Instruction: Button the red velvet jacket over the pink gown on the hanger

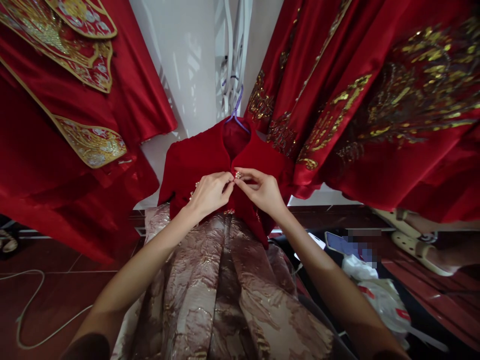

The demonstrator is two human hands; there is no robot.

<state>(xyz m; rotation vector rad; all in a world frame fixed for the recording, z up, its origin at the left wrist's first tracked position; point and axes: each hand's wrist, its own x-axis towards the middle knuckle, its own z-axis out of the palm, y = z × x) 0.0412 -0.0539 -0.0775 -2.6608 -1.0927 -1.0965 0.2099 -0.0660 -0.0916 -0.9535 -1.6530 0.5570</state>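
A red jacket with a stand-up neckline hangs on a purple hanger in front of me. My left hand pinches the front edge of the jacket near the middle of the chest. Against it, my right hand pinches a pearly, gold-toned button at the same opening. The fingertips of both hands meet there. More bead trim shows beside my left wrist, and another ornament lies lower on the front edge. Below the jacket spreads a pinkish-brown patterned skirt.
Red garments with gold embroidery hang at left, and others with gold sequins at right. A phone and plastic bags lie at lower right. Another person's clog-clad foot is beyond. A white cable crosses the floor.
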